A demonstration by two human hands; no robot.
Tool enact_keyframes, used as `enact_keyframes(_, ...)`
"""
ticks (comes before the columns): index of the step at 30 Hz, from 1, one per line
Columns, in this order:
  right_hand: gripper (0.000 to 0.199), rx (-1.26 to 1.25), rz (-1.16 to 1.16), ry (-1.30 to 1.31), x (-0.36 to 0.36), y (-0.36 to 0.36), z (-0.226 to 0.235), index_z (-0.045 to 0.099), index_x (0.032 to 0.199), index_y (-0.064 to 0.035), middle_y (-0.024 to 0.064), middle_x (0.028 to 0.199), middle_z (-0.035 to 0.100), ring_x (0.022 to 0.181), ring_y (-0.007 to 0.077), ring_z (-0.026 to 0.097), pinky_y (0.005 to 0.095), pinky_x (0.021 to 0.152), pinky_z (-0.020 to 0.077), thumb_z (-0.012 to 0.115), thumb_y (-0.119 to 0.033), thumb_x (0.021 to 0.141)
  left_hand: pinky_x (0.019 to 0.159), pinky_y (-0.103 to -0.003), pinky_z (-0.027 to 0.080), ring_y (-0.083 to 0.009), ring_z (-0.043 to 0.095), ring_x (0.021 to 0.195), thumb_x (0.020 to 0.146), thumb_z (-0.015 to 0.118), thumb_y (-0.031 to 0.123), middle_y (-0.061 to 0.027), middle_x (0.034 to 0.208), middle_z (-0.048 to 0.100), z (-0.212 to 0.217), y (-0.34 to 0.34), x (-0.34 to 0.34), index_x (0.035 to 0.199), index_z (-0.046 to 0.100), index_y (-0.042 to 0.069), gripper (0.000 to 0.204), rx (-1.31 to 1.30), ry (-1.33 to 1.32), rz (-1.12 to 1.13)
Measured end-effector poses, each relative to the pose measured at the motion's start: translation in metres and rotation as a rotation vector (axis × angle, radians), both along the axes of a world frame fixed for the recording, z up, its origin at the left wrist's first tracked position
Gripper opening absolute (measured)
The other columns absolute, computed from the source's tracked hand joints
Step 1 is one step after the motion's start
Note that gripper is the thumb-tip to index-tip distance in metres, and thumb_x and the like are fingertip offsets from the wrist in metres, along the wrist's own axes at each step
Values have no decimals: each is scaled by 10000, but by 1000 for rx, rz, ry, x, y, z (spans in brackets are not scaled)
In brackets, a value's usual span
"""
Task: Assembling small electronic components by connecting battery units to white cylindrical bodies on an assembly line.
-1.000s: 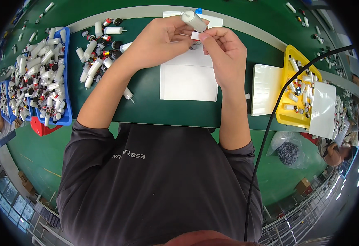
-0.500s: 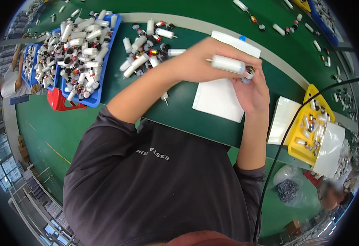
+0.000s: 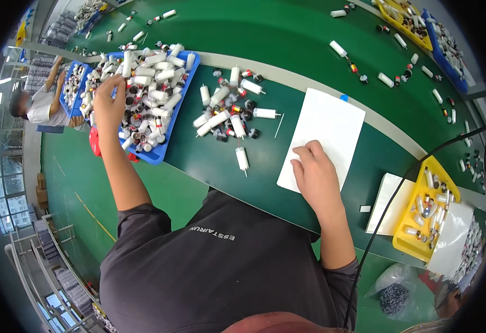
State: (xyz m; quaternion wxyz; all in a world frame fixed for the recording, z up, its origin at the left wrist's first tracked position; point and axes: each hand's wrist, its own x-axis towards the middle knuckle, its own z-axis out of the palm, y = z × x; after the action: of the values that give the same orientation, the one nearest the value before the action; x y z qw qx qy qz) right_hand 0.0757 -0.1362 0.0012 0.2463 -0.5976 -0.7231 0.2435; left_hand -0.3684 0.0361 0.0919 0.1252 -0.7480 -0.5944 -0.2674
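Overhanging left hand (image 3: 108,105): grip half-curled, hold unclear
Right hand (image 3: 316,172): grip half-open, seemingly empty
Heaped tubes (image 3: 157,95): tugging could spill some

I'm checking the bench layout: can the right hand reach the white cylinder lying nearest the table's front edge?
Probably yes: only flat white paper and tabletop seem to separate the right hand from the white cylinder.

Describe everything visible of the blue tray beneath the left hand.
The blue tray looks like plastic, with walls and a rim showing best on the right. It sits slanted at the left of the table, heaped with small parts, many of them white cylinders. The left hand is over its left side; whether it touches the tray is unclear.
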Motion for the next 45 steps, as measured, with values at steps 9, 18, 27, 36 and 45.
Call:
enact_keyframes(9, 114, 98, -22, 52, -1, -4, -2, 625, 901, -2, 132, 945, 522, 880, 307, 603, 399, 789, 515, 683, -33, 808, 1042, -379, 436, -300, 623, 1176, 905, 622, 57, -181, 1226, 674, -6, 38, 74, 1119, 685, 15, 227, 265, -470, -160)
enact_keyframes(18, 237, 73, 34, 79, 10, -4, -7, 592, 998, -3, 159, 1032, 510, 889, 338, 615, 422, 798, 524, 707, -51, 796, 1089, -430, 433, -345, 525, 1289, 955, 562, 196, -162, 1488, 471, -121, 145, 375, 1418, 518, 147, 467, -302, 125, -708)
enact_keyframes(27, 295, 59, -10, 46, 9, -1, -15, 501, 967, -18, 161, 1017, 537, 845, 364, 612, 434, 775, 514, 706, -69, 761, 888, -332, 512, -216, 636, 1018, 967, 626, 263, -73, 1057, 675, -67, 101, 368, 1202, 641, 81, 297, -554, -344, -751)
enact_keyframes(36, 493, 468, -348, 429, 23, 14, 17, 498, 1118, -22, 102, 1022, 620, 805, 260, 596, 371, 732, 496, 814, -96, 747, 1028, -408, 425, -253, 558, 1218, 1065, 392, 486, -54, 1084, 636, -42, -21, 334, 988, 596, 139, 410, -1311, -1896, -616)
enact_keyframes(45, 549, 350, -340, 834, 12, 26, -13, 412, 1299, -18, 142, 1115, 640, 925, 195, 659, 313, 831, 524, 707, 57, 843, 1025, -424, 439, -274, 407, 1391, 1062, 198, 573, -134, 1425, 512, -72, -30, 341, 1121, 561, 117, 586, -1660, -1945, -906)
